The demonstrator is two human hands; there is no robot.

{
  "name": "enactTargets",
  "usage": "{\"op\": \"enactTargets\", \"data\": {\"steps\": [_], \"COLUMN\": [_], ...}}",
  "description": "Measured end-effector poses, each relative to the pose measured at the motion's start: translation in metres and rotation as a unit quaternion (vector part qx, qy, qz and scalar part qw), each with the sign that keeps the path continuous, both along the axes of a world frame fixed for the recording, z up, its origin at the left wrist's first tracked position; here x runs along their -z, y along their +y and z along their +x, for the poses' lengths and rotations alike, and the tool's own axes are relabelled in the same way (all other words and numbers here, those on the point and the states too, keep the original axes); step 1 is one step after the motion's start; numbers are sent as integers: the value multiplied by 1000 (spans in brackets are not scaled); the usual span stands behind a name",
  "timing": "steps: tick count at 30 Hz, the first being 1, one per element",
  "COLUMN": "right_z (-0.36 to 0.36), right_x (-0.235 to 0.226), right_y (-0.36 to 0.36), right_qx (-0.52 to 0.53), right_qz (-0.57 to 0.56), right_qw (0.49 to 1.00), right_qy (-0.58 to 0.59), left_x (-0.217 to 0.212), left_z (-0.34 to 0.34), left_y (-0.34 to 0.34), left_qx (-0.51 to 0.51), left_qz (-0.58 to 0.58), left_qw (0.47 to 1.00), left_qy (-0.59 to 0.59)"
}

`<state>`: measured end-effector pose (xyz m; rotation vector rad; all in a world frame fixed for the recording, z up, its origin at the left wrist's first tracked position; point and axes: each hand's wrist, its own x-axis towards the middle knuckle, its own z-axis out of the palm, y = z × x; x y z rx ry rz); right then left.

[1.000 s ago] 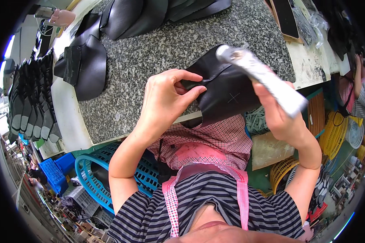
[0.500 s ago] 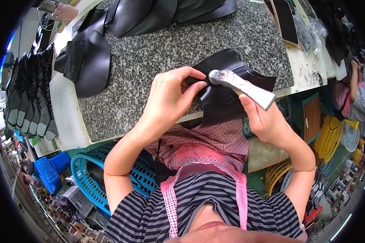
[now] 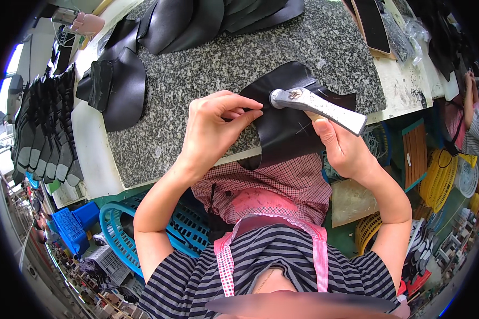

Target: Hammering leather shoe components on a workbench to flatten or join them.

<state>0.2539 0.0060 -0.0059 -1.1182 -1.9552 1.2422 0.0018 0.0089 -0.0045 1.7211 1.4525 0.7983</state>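
Observation:
A black leather piece (image 3: pixel 285 125) lies on the speckled stone slab (image 3: pixel 197 74), its near part hanging over the front edge. My right hand (image 3: pixel 340 143) is closed round the handle of a metal hammer (image 3: pixel 319 106). The hammer's round face is at the leather, close to its left edge; I cannot tell whether it touches. Just left of the hammer head, my left hand (image 3: pixel 218 122) pinches thumb and forefinger together at the leather's left edge. The fingertips seem to be on that edge, and whatever else is between them is too small to make out.
Black leather pieces (image 3: pixel 181 24) overlap along the slab's far side, with more (image 3: pixel 123 95) at its left. Rows of black parts (image 3: pixel 45 125) stand further left. A phone (image 3: pixel 371 26) lies far right. Below the table are a blue basket (image 3: pixel 109 234) and yellow baskets (image 3: pixel 439 178).
My left hand has drawn slightly left, its fingertips now further from the hammer head. The hammer has tilted a little, still over the same part of the leather.

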Motion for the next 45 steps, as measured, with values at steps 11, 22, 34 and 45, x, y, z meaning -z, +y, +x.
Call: {"op": "enactTargets", "data": {"steps": [11,22,34,45], "right_z": [0,-14,1,-5], "right_x": [-22,-53,-36,-37], "right_y": [8,16,16,-11], "right_qx": [-52,-21,60,-132], "right_qz": [23,-23,45,-42], "right_qw": [995,987,988,973], "right_qy": [-76,-157,-137,-185], "left_x": [-5,-6,-1,4], "left_z": [4,-2,-4,20], "left_y": [6,11,-7,-30], "left_qx": [-20,15,-52,-97], "left_qz": [-48,-55,26,18], "left_qw": [999,998,998,995], "left_qy": [-6,-9,1,-30]}}
